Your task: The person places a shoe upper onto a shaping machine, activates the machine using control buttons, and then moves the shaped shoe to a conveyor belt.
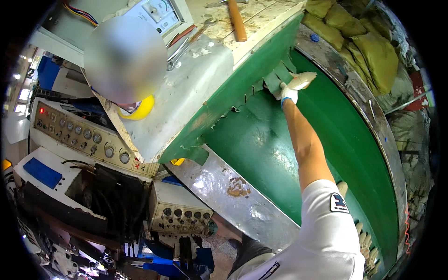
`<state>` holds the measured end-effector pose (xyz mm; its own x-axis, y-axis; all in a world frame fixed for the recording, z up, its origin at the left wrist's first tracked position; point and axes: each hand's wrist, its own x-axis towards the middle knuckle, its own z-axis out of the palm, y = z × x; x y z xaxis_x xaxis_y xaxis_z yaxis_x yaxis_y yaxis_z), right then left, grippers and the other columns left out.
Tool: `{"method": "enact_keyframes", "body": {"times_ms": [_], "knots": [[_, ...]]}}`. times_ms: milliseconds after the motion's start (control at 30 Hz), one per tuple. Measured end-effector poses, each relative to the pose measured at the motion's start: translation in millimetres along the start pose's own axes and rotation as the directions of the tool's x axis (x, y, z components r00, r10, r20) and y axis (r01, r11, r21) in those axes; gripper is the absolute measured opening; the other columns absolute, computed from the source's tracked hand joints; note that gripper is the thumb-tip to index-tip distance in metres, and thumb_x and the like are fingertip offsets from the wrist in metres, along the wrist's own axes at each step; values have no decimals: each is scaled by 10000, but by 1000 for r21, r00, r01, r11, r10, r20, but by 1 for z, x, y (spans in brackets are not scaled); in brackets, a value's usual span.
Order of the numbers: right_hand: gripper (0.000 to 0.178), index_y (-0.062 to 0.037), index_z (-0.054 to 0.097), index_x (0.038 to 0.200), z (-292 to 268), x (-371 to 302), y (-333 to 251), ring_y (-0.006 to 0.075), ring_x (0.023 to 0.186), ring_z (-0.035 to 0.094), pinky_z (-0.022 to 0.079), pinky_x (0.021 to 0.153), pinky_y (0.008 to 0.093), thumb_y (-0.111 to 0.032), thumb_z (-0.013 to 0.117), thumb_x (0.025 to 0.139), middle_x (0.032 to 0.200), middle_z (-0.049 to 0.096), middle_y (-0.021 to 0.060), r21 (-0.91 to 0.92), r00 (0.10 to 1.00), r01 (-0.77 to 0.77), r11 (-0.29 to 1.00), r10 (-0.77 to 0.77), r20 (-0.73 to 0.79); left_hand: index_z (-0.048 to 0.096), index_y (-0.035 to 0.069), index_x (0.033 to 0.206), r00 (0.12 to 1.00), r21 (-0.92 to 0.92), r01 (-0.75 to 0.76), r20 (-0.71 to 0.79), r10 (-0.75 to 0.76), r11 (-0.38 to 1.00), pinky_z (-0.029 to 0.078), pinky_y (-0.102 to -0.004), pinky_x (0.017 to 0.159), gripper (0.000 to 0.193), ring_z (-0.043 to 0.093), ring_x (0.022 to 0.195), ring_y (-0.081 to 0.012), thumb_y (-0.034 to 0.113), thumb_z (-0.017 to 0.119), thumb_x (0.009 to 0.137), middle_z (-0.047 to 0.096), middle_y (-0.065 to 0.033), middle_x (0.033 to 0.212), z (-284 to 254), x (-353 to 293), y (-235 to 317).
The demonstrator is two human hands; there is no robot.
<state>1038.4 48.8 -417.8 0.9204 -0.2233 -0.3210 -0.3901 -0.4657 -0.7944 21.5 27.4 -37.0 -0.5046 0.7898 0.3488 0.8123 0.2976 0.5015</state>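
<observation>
My right hand (293, 87), in a white glove with a blue cuff, reaches up and away from me and is closed on a cut strip at the edge of a wide green belt (261, 140). Several more such strips (273, 79) stick out beside the hand, under a green-sided bench (242, 79). My bare forearm and white sleeve (326, 228) run back to the lower right. Pale finger-like shapes (364, 238) show past the sleeve; I cannot tell what they are. My left hand is out of sight.
A wooden-handled hammer (237, 21) and wrenches (186, 44) lie on the bench top. Another person (123, 56) is at the upper left, by a yellow roll (140, 109). Control boxes with knobs (79, 135) stand at the left. A scuffed metal plate (233, 186) borders the belt, and olive sacks (368, 51) pile up at the right.
</observation>
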Motion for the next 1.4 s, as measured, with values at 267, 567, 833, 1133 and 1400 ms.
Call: {"method": "enact_keyframes", "body": {"times_ms": [267, 567, 833, 1133, 1400], "knots": [[683, 80, 624, 1211, -20, 20, 3, 274, 763, 693, 592, 704, 400, -288, 905, 709, 1057, 705, 142, 442, 950, -61, 895, -83, 300, 686, -13, 1158, 997, -28, 44, 63, -42, 999, 534, -427, 819, 408, 664, 921, -327, 270, 736, 868, 713, -179, 1079, -7, 3, 29], [786, -11, 431, 1475, -214, -160, 100, 301, 1194, 618, 495, 1059, 487, -108, 824, 801, 1360, 612, 117, 392, 502, -339, 855, -188, 844, 652, -22, 1163, 943, -258, 166, 325, -77, 952, 509, -334, 828, 398, 642, 904, -203, -14, 767, 783, 698, -84, 1040, -27, -5, -69], [787, -24, 487, 1453, -323, -481, 120, 335, 1222, 605, 488, 1065, 473, -353, 821, 820, 1368, 616, 144, 172, 83, -869, 464, -206, 975, 691, -68, 868, 863, -135, 166, 500, -77, 977, 430, -271, 621, 162, 517, 697, -88, 93, 680, 859, 613, -4, 748, -61, -18, -107], [547, 13, 544, 1386, -250, -733, 40, 243, 1077, 676, 561, 951, 388, -286, 707, 957, 1241, 675, 140, -147, -440, -453, 879, -78, 894, 540, -48, 1393, 527, -574, 709, 817, 232, 410, 579, -360, 850, 516, 712, 1007, -227, 303, 609, 1021, 702, -157, 1203, -5, -8, 78], [507, 29, 557, 1379, -238, -868, 26, 165, 1097, 625, 502, 963, 309, -273, 644, 981, 1257, 647, 97, -60, -408, -167, 984, -14, 913, 706, -16, 1077, 652, -633, 683, 753, 85, 366, 598, -296, 729, 223, 704, 762, -142, 80, 733, 878, 734, -60, 924, -27, 48, -23]]}}
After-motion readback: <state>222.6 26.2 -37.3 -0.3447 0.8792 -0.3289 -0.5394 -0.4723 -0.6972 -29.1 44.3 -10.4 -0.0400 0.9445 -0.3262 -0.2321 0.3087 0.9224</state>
